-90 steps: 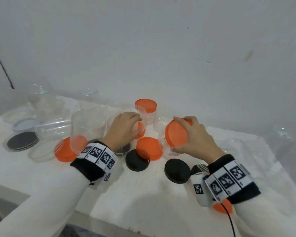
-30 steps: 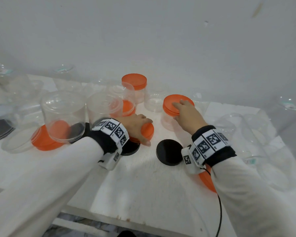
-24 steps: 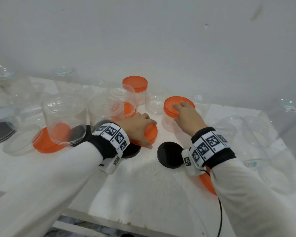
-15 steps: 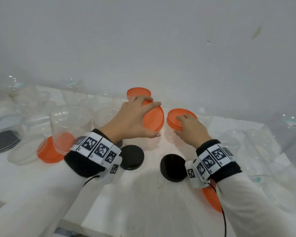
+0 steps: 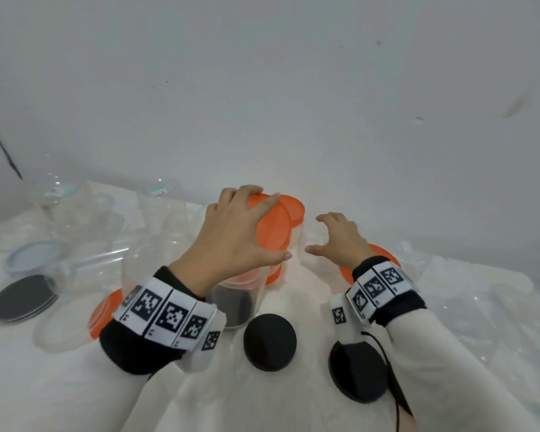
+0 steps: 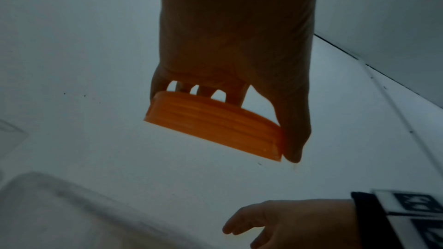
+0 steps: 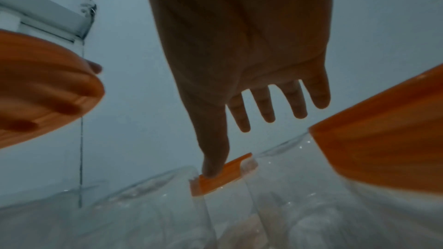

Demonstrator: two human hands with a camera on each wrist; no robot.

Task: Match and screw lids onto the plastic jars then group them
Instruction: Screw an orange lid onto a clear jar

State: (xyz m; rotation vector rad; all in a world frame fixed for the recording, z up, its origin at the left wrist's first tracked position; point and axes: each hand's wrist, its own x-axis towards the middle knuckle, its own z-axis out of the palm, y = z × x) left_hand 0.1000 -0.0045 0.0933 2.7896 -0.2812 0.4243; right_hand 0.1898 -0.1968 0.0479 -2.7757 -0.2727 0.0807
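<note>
My left hand (image 5: 264,225) grips an orange lid (image 5: 276,241) by its rim, tilted, above a clear open jar (image 5: 240,294). In the left wrist view the orange lid (image 6: 213,126) hangs from the fingers and thumb of the left hand (image 6: 223,120). My right hand (image 5: 320,235) hovers just right of it, fingers spread and holding nothing. In the right wrist view the right hand (image 7: 263,120) is open. An orange-lidded jar (image 5: 384,252) stands behind the right wrist. Another lidded jar (image 5: 295,210) stands at the back.
Two black lids (image 5: 269,341) (image 5: 357,372) lie near the front. Left of them lie an orange lid (image 5: 102,313), a clear lid (image 5: 63,322), stacked black lids (image 5: 19,302) and a grey lid (image 5: 32,254). Several clear jars crowd the back left and right.
My left hand has lifted the orange lid off the table and carried it up over the jars. My right hand has left the lidded jar's top and opened beside the lid.
</note>
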